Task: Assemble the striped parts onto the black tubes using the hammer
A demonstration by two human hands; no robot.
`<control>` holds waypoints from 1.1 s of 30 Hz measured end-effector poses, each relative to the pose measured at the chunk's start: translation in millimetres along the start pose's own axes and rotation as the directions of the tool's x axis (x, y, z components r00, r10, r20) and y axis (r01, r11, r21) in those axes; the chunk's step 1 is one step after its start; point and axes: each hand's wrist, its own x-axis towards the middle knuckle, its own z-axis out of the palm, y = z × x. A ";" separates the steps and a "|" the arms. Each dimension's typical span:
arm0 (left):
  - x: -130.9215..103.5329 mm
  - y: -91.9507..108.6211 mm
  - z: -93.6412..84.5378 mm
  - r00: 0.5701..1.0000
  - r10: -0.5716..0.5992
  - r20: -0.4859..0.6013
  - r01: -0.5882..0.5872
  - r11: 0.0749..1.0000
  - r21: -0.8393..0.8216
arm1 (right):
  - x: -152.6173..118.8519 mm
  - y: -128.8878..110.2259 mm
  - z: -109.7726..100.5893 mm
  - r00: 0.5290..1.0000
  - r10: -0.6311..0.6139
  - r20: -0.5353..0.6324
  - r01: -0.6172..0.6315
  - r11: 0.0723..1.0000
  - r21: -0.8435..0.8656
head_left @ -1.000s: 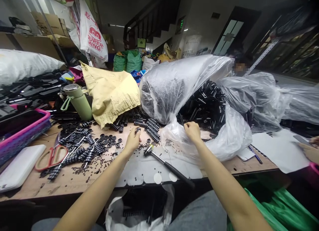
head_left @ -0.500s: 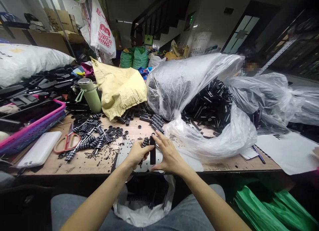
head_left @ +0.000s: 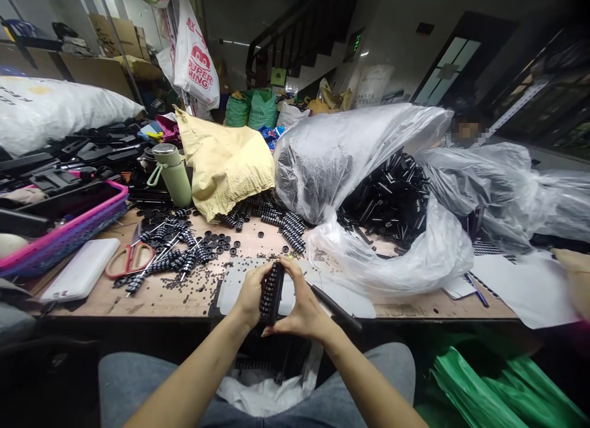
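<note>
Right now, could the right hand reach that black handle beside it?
Probably yes: the black handle lies close by, its visible length uncovered, but the right hand may first have to release the black strip.

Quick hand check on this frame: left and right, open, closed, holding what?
Left hand: closed, holding a white-dotted black part.
Right hand: curved, holding a black strip end to end between thumb and fingers.

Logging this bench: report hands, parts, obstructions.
Left hand holding studded roller. Right hand spanning black strip, beside roller. Hammer lies close by right hand, partly hidden.
</note>
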 end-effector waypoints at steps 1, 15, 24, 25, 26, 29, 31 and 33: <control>-0.8 -0.5 1.3 1.000 -0.019 -0.003 0.019 1.000 -0.015 | 0.1 1.5 2.3 1.000 -0.004 0.003 0.004 1.000 0.009; -3.4 1.2 1.2 0.982 -0.183 -0.045 0.186 0.979 0.082 | -7.2 13.1 25.6 0.985 0.172 0.001 -0.168 0.964 0.207; 7.1 -10.2 -16.5 0.984 -0.171 -0.059 0.177 0.978 0.111 | -9.4 23.4 48.3 0.958 0.285 -0.022 -0.263 0.909 0.324; 8.3 -10.7 -17.7 0.982 -0.182 -0.058 0.188 0.975 0.119 | -10.3 24.3 50.5 0.954 0.298 -0.027 -0.270 0.897 0.349; 9.4 -11.0 -18.6 0.979 -0.196 -0.056 0.201 0.971 0.130 | -11.2 25.3 52.5 0.950 0.311 -0.034 -0.277 0.886 0.371; 11.1 -12.9 -21.0 0.978 -0.205 -0.043 0.210 0.952 0.223 | -13.4 28.6 57.1 0.939 0.339 -0.054 -0.294 0.877 0.379; 10.6 -17.0 -23.7 0.997 -0.075 -0.011 0.074 0.922 0.381 | -13.0 31.1 59.9 0.937 0.340 -0.083 -0.300 0.902 0.311; 10.1 -24.5 -28.5 0.977 0.194 0.086 -0.206 0.764 0.611 | -10.9 33.3 62.8 0.935 0.318 -0.155 -0.291 0.941 0.174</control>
